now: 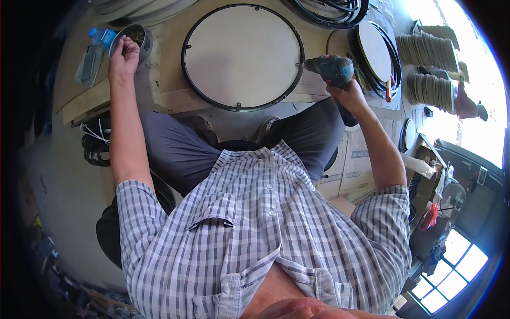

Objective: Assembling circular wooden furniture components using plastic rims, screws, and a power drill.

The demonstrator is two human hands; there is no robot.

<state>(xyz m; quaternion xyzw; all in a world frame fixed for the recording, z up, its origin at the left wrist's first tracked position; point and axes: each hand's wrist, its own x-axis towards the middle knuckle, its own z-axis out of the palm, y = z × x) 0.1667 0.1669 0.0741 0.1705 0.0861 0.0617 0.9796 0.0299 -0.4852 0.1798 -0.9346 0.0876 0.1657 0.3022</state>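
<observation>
A round pale panel in a thin black ring frame lies on the workbench in front of me. Small dark clips sit along the ring's inner edge. My right hand grips a blue and black cordless drill by its handle. The drill's nose points left, and its tip is at the ring's right side, by a clip. At the far left, my left hand is over a grey bowl of small brownish metal pieces. Its fingers are pinched together; whatever is between them is hidden.
A clear plastic bottle with a blue cap stands left of the bowl. Black rings lie at the back, and more rings with a pale disc at right. Stacked discs stand farther right. Cartons are below the bench.
</observation>
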